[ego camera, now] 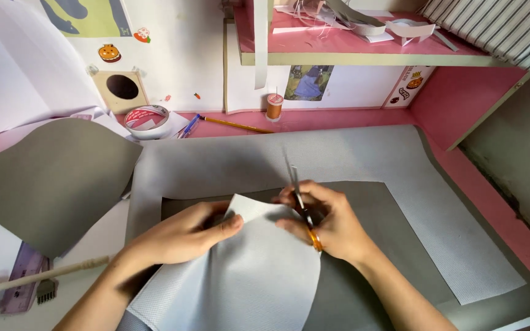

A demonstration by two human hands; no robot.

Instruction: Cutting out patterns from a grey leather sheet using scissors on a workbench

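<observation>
- Here, a pair of orange-handled scissors with slim metal blades (302, 211) is gripped by the right hand (329, 220), the fingers closed through and around the handles; the blades point away from the person, just beyond the fingertips.
- A pale grey woven fabric piece with one curved edge (246, 276) is pinned down by the left hand (185, 236), whose fingers are pressed flat on it with the thumb near its upper corner; nothing is clasped in that hand.
- The fabric's top corner is found between the two hands, just beside the scissor blades; whether the blades touch it cannot be told.
- Under both hands a dark grey sheet (363, 208) is laid, and beneath it a larger light grey mat (265, 156).
- Well to the left of the grip, a dark grey rounded cut-out (50, 178) is seen, with a purple ruler (23, 282) nearer the person.
- Beyond the grip, against the wall, a tape roll (146, 121), a yellow pencil (234, 125) and an orange thread spool (274, 107) are placed on the pink desk (480, 202).
</observation>
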